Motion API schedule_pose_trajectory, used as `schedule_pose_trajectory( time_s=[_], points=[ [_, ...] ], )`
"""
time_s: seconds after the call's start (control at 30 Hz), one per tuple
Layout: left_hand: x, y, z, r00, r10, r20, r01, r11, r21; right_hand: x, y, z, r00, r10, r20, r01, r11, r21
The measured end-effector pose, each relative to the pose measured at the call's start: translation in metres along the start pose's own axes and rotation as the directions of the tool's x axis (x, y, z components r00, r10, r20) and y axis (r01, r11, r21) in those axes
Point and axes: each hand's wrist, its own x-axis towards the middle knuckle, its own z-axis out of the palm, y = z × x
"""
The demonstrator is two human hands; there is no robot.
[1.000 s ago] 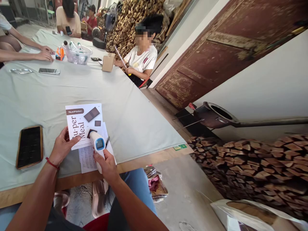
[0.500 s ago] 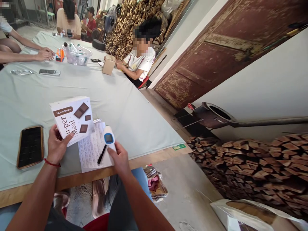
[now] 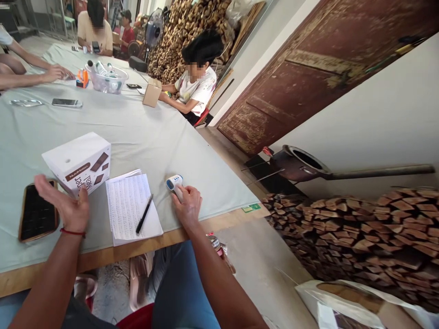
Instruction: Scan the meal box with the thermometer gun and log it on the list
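My left hand [image 3: 68, 208] is open, its fingers and thumb spread, against the near side of a white NutriMotion meal box [image 3: 82, 157]. The box stands a little tilted on the cloth, brown chocolate squares printed on its front; whether the palm bears its weight I cannot tell. My right hand [image 3: 188, 203] is closed around a white and blue infrared thermometer [image 3: 175, 183], low over the table. Between my hands lie handwritten sheets [image 3: 126, 205] with a black pen [image 3: 144, 214] across them. A dark phone [image 3: 38, 217] in a tan case lies left of my left hand.
Farther along the cloth-covered table [image 3: 144, 137] are a silver phone [image 3: 67, 103], a clear plastic basin [image 3: 106, 84] of bottles, an orange tape dispenser [image 3: 82, 78] and a cardboard box [image 3: 152, 92]. Several people sit around it. Stacked firewood [image 3: 370, 233] and a dark pot [image 3: 298, 164] are at right.
The meal box has moved left and stands down on the table, my left hand's grip on it opened. My right hand has carried the thermometer right, off the papers, and turned it.
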Motion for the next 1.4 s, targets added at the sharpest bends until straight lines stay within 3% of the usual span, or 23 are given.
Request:
schedule_pose_trajectory(
  time_s=[0.07, 0.1, 0.17, 0.23, 0.33, 0.4, 0.43, 0.5, 0.6, 0.67, 0.73, 0.83, 0.93, 1.03, 1.4],
  points=[
    [-0.01, 0.016, 0.003, 0.964, 0.23, -0.136, -0.209, 0.966, 0.151, -0.006, -0.014, 0.006, 0.985, -0.164, 0.047, 0.156, 0.977, 0.143],
    [-0.017, 0.024, 0.006, 0.94, 0.326, -0.101, -0.305, 0.936, 0.176, -0.008, -0.022, 0.01, 0.963, -0.253, 0.091, 0.23, 0.951, 0.208],
    [-0.034, 0.036, 0.017, 0.877, 0.463, 0.131, -0.478, 0.869, 0.124, -0.009, -0.034, 0.014, 0.904, -0.39, 0.177, 0.334, 0.901, 0.277],
    [-0.054, 0.048, 0.03, 0.75, 0.531, 0.394, -0.581, 0.814, 0.007, -0.007, -0.041, 0.015, 0.856, -0.454, 0.247, 0.39, 0.881, 0.268],
    [-0.081, 0.063, 0.048, 0.583, 0.536, 0.611, -0.66, 0.751, -0.029, -0.001, -0.04, 0.01, 0.814, -0.492, 0.31, 0.439, 0.869, 0.228],
    [-0.095, 0.072, 0.057, 0.523, 0.483, 0.702, -0.687, 0.727, 0.012, 0.001, -0.036, 0.005, 0.799, -0.505, 0.327, 0.449, 0.862, 0.235],
    [-0.1, 0.076, 0.059, 0.499, 0.453, 0.739, -0.688, 0.725, 0.021, 0.001, -0.034, 0.002, 0.809, -0.494, 0.319, 0.433, 0.867, 0.245],
    [-0.107, 0.08, 0.063, 0.467, 0.4, 0.789, -0.679, 0.733, 0.03, -0.002, -0.03, 0.0, 0.875, -0.413, 0.254, 0.342, 0.897, 0.279],
    [-0.11, 0.077, 0.067, 0.464, 0.344, 0.816, -0.668, 0.741, 0.067, -0.007, -0.029, -0.001, 0.992, -0.097, 0.086, 0.052, 0.905, 0.422],
    [-0.11, 0.072, 0.069, 0.478, 0.301, 0.825, -0.666, 0.737, 0.118, -0.008, -0.035, 0.0, 0.985, 0.162, 0.062, -0.168, 0.8, 0.576],
    [-0.109, 0.066, 0.07, 0.467, 0.253, 0.847, -0.674, 0.722, 0.156, -0.007, -0.044, 0.001, 0.939, 0.307, 0.158, -0.325, 0.636, 0.699],
    [-0.108, 0.063, 0.072, 0.435, 0.222, 0.873, -0.687, 0.709, 0.162, -0.001, -0.058, 0.002, 0.902, 0.257, 0.348, -0.432, 0.494, 0.755],
    [-0.108, 0.064, 0.073, 0.441, 0.216, 0.871, -0.665, 0.731, 0.156, 0.004, -0.066, 0.004, 0.876, 0.201, 0.439, -0.477, 0.507, 0.718],
    [-0.108, 0.067, 0.075, 0.449, 0.187, 0.874, -0.636, 0.754, 0.166, 0.005, -0.07, 0.007, 0.876, 0.23, 0.424, -0.477, 0.539, 0.694],
    [-0.107, 0.069, 0.077, 0.463, 0.178, 0.869, -0.605, 0.78, 0.162, 0.0, -0.074, 0.009, 0.903, 0.125, 0.412, -0.4, 0.596, 0.696]
  ],
)
